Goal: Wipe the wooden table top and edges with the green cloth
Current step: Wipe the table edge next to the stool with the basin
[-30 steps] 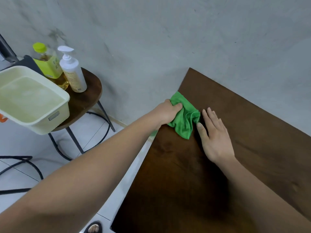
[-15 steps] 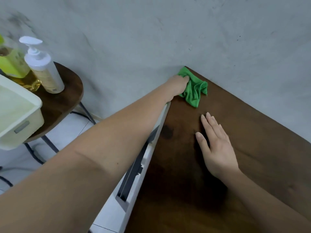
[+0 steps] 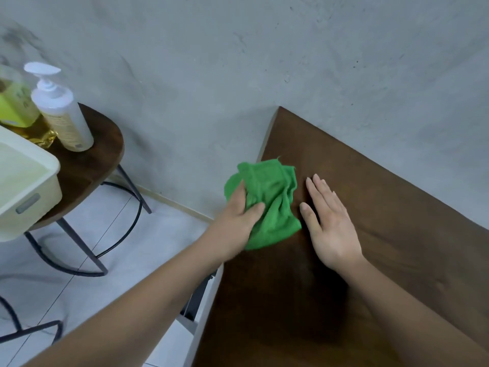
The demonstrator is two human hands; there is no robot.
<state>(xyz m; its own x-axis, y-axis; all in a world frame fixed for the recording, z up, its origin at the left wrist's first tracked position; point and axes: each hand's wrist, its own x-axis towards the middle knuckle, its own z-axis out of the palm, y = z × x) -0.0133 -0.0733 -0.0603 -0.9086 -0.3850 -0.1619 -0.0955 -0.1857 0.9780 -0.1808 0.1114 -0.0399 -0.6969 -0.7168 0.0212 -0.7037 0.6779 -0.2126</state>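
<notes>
The left hand [image 3: 239,218], its bare forearm reaching in from the lower left, grips the crumpled bright green microfibre cloth [image 3: 270,205] with the thumb pressed across the fabric and the other fingers hidden beneath it, holding it on the left edge of the dark brown wooden table top [image 3: 357,186], part of the cloth overhanging the side. The right hand [image 3: 329,223] lies flat, palm down on the wood just beside the cloth, fingers straight and slightly spread, grasping nothing. Well apart to the left, a round dark wooden stool [image 3: 103,144] bears a white pump bottle [image 3: 62,112], a yellow-green bottle [image 3: 14,102] and a cream plastic basin [image 3: 39,186].
</notes>
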